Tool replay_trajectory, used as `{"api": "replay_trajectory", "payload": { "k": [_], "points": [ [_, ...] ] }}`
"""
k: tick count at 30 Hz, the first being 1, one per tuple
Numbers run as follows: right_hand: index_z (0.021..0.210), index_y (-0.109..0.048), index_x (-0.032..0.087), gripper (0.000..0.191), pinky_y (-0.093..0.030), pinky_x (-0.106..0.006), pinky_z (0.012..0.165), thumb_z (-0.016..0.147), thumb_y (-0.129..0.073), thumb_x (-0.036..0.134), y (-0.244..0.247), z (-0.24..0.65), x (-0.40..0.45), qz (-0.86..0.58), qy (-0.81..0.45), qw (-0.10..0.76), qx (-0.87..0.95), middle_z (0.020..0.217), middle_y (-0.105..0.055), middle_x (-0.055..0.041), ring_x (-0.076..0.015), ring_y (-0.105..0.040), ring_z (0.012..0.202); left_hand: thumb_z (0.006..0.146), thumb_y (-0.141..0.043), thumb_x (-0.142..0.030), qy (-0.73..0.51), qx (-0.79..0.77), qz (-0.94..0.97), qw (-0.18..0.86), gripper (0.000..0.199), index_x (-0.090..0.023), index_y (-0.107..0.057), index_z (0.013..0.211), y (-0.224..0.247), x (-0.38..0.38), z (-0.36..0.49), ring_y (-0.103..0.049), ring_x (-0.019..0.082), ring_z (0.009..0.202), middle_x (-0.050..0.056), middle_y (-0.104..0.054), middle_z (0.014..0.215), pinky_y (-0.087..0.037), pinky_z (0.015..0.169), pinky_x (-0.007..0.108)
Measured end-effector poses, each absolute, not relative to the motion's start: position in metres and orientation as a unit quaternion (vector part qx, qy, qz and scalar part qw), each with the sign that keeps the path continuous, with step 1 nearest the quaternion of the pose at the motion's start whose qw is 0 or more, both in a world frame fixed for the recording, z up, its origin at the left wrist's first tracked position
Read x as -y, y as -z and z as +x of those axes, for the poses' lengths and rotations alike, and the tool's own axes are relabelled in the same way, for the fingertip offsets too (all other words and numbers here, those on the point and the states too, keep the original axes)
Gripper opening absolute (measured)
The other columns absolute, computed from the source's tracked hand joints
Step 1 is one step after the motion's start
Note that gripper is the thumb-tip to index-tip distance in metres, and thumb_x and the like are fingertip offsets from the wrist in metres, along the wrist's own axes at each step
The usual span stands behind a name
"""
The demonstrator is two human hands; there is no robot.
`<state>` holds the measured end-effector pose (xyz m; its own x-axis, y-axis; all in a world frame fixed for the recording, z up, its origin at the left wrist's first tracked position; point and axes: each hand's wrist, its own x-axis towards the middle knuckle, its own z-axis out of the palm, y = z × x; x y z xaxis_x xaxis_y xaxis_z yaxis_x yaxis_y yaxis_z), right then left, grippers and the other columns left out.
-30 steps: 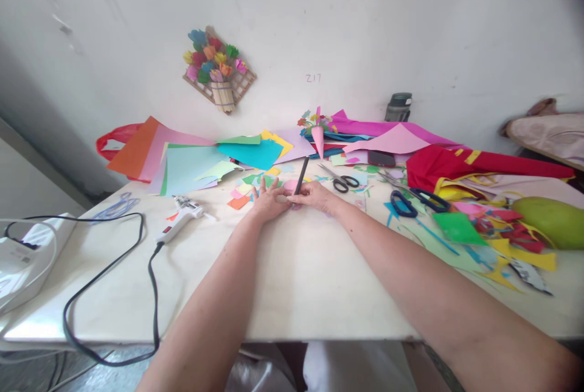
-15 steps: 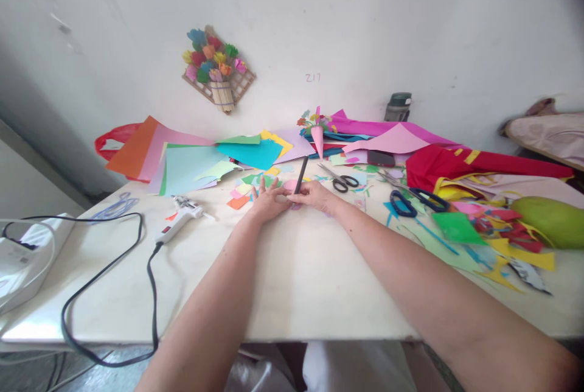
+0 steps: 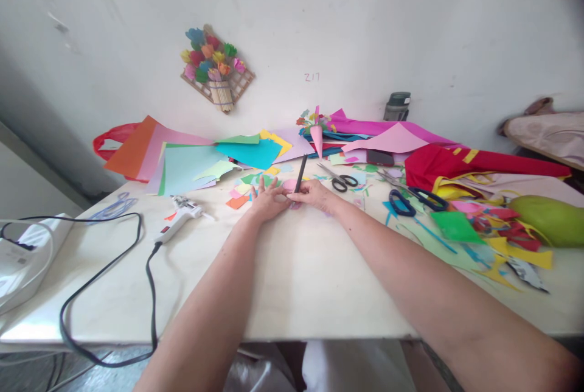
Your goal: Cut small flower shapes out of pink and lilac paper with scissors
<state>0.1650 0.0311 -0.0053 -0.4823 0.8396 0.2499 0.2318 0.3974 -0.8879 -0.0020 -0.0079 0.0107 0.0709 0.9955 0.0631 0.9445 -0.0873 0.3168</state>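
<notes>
My right hand is closed around a slim black pen, which leans with its upper end to the right. The pen's lower end is hidden by my fingers. Under and between the hands lies a small pink paper piece, partly covered. My left hand rests on the table against this paper, its fingers spread out. Small paper scraps lie just left of that hand. Black-handled scissors lie a little beyond my right hand, blades partly open.
At the left lies a white glue gun with its black cord looping over the table edge. Coloured sheets line the back. Larger scissors and a scrap pile are on the right. A pink paper cone holds small flowers.
The view has shifted very slightly. Both hands and the pen stay in practically the same place.
</notes>
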Motion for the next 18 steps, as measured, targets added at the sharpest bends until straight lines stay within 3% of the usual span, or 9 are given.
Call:
{"api": "replay_trajectory", "payload": {
  "k": [18],
  "points": [
    [0.080,-0.077,0.012,0.022,-0.047,-0.027,0.063,0.072,-0.074,0.032,0.0020,0.1657,-0.0305,-0.374,-0.403,0.360,0.754,0.068,-0.069,-0.0023,-0.0183,-0.063,0.070,0.082,-0.056,-0.048,-0.140,-0.668,0.723,0.105,0.034,-0.035,-0.068,0.112,-0.0124,0.0104,-0.0010,0.002,0.033,0.151,-0.005,-0.030,0.160,-0.001,0.118,0.062]
  ]
}}
